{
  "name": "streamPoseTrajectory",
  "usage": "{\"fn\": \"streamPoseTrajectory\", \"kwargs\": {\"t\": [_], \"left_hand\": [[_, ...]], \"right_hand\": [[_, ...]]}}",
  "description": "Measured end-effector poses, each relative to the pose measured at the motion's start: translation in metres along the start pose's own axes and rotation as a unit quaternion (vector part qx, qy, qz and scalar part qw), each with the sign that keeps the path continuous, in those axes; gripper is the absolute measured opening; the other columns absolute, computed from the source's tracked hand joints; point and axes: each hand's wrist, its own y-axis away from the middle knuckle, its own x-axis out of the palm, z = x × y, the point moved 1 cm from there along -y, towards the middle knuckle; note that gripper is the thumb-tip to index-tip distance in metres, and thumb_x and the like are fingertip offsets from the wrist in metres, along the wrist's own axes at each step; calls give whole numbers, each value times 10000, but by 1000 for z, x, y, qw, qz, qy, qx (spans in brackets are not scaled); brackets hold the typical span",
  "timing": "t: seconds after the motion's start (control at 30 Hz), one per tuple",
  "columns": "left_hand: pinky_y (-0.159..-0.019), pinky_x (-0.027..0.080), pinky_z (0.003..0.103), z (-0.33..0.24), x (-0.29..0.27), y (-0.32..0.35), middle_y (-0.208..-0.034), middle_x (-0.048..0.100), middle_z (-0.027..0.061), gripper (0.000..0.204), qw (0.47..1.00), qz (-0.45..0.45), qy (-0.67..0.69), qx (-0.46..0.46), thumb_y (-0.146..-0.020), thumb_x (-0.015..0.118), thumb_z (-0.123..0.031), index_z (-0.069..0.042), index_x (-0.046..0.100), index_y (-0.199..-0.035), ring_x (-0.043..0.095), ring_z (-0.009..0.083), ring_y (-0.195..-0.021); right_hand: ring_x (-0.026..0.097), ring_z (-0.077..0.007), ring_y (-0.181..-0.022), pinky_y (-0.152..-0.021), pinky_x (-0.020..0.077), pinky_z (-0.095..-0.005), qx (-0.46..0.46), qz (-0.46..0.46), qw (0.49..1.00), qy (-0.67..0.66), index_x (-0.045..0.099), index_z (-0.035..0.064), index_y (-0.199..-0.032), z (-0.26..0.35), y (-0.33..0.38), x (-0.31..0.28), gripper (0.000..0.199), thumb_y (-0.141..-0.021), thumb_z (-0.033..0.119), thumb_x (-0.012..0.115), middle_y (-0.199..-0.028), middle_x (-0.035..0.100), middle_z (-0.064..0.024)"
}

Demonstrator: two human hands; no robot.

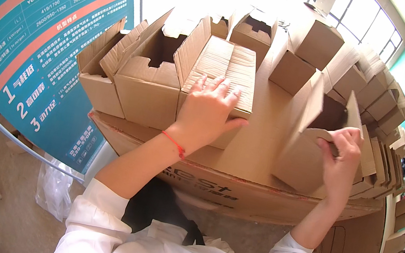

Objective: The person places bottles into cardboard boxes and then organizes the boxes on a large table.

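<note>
My left hand (207, 108) lies with fingers spread on the top of a cardboard box (241, 74) whose flaps are folded down. Left of it, touching, stands an open cardboard box (147, 87) with raised flaps and a notched front edge. Another open box (100, 89) is beside that. My right hand (341, 153) pinches the near edge of an open cardboard box (302, 158) at the right; its side flaps stand up and its inside is dark. The thumb is on the near wall and the curled fingers reach over the rim.
All this rests on a large cardboard surface (242, 144). Behind are stacked boxes (308, 47) and an open box (252, 38). Several more boxes (376, 92) crowd the right. A blue printed banner (50, 34) stands left, with a clear plastic bag (56, 187) on the floor below.
</note>
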Motion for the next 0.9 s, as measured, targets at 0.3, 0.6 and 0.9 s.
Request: {"fn": "streamPoseTrajectory", "kwargs": {"t": [0.3, 0.6, 0.9], "left_hand": [[-1002, 423, 473, 4, -20, -8, -1238, 601, 180, 436, 999, -38, 26, -11, -915, 594, -354, -51, 605, -1230, 558, 334, -1172], [-700, 561, 305, -90, -70, -25, -1047, 666, 109, 278, 932, 131, 298, 158, -842, 607, -81, -34, 611, -1115, 673, 269, -890], [-1086, 355, 416, -83, -28, -14, -756, 656, 44, 350, 977, 89, 104, 160, -746, 741, -386, -98, 578, -860, 654, 203, -964]], "right_hand": [[558, -172, -805, -755, 415, -332, -184, -101, 977, -17, 680, 96, -874, 66, 31, 20, 186, -692, 119, 650, -858, 603, 0], [599, -197, -827, -702, 479, -316, -232, -13, 971, -46, 702, 27, -883, 64, 47, -4, 299, -614, 144, 645, -907, 622, -64], [578, -355, -1125, -992, 450, -447, -125, 156, 978, -65, 616, -32, -1136, 2, 11, -26, 373, -878, 237, 638, -1092, 649, -189]]}}
